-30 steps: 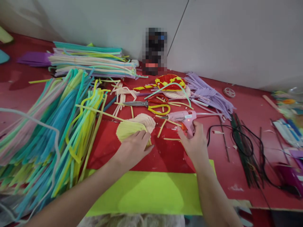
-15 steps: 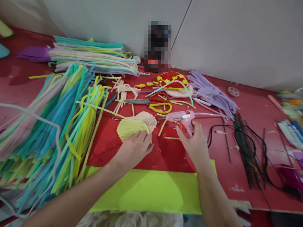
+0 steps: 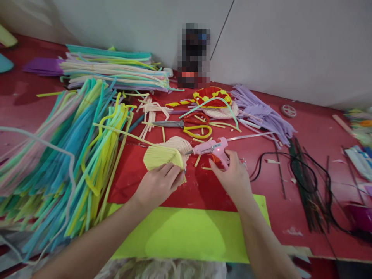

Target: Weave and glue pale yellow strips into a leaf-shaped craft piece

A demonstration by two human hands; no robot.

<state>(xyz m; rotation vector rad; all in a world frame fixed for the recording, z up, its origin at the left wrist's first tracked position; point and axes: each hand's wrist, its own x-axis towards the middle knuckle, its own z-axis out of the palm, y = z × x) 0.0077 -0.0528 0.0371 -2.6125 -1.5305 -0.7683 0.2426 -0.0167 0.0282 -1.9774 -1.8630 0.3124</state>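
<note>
My left hand (image 3: 158, 182) is closed, its fingers pinching the lower right edge of a pale yellow piece made of pipe cleaners laid side by side (image 3: 158, 157). One long yellow pipe cleaner (image 3: 128, 135) sticks out from it to the upper left. Partly beneath lies a cream ribbed piece (image 3: 184, 144). My right hand (image 3: 234, 176) has its thumb and fingers around the handle of a pink hot glue gun (image 3: 207, 147). A clear glue stick (image 3: 250, 135) protrudes from the gun's rear. Its nozzle points left, close to the yellow piece's right edge.
Scissors (image 3: 186, 126) lie behind the pieces. Bundles of coloured pipe cleaners (image 3: 66, 143) fill the left side, more (image 3: 116, 73) lie at the back, and purple ones (image 3: 264, 112) at back right. A black cable (image 3: 290, 155) loops on the right. A red-and-yellow ornament (image 3: 213, 97) lies near the wall.
The glue gun has moved left and tilted, bringing its nozzle down near the yellow piece. My right hand has shifted slightly left with it. My left hand stays on the yellow piece.
</note>
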